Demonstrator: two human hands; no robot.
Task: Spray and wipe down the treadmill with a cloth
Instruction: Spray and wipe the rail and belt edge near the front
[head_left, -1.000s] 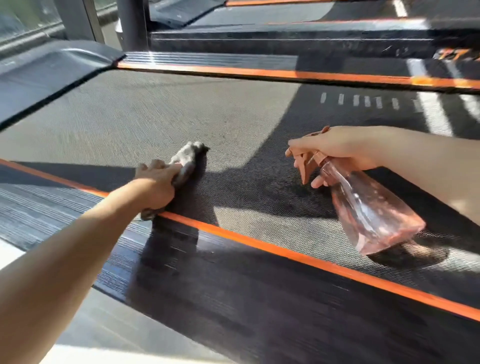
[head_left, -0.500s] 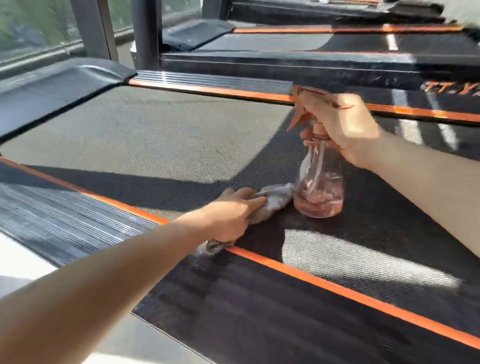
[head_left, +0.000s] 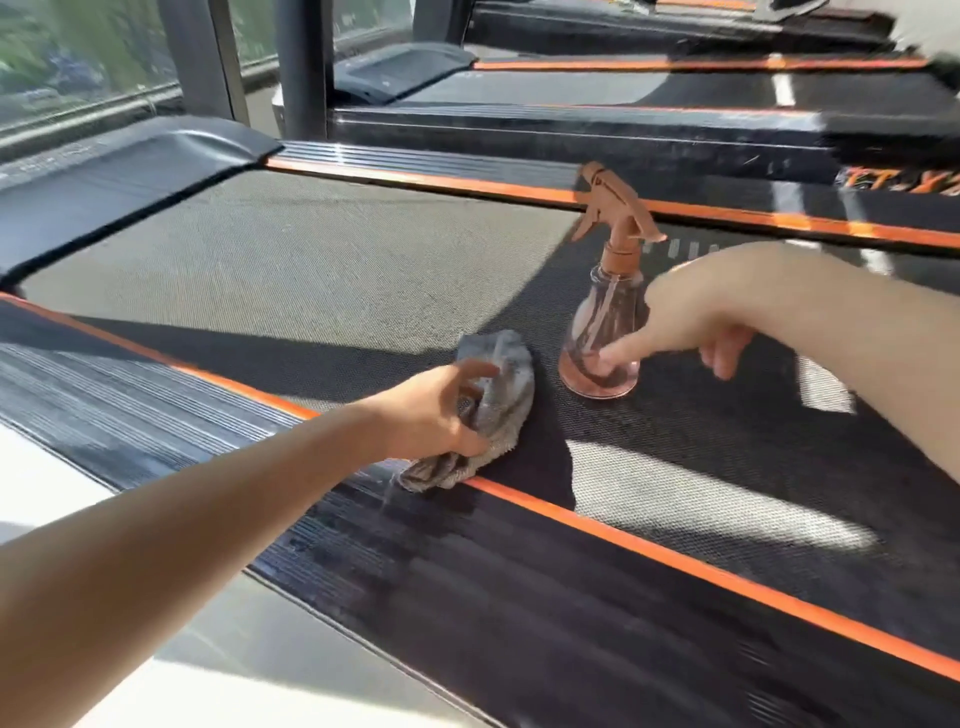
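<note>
Orange lettering (head_left: 904, 182) stands on the far side rail (head_left: 415, 158) of the treadmill (head_left: 311, 260). It is blurred and cut off at the frame edge, so it is illegible. No other text is readable.

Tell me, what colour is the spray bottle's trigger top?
Orange-brown trigger top on the spray bottle; head view.

left forearm (head_left: 208, 519): bare along all of its visible length, from the picture's edge to the wrist; smooth, sunlit along the top.
left grip (head_left: 431, 415): bare; fingers and thumb uncovered, knuckles in the light.
right forearm (head_left: 857, 332): bare along its visible length; brightly lit on the upper side, shaded beneath.
right grip (head_left: 691, 317): bare; outline blurred, so nails and fine detail cannot be made out.
clothing: outside the picture, cannot tell.
</note>
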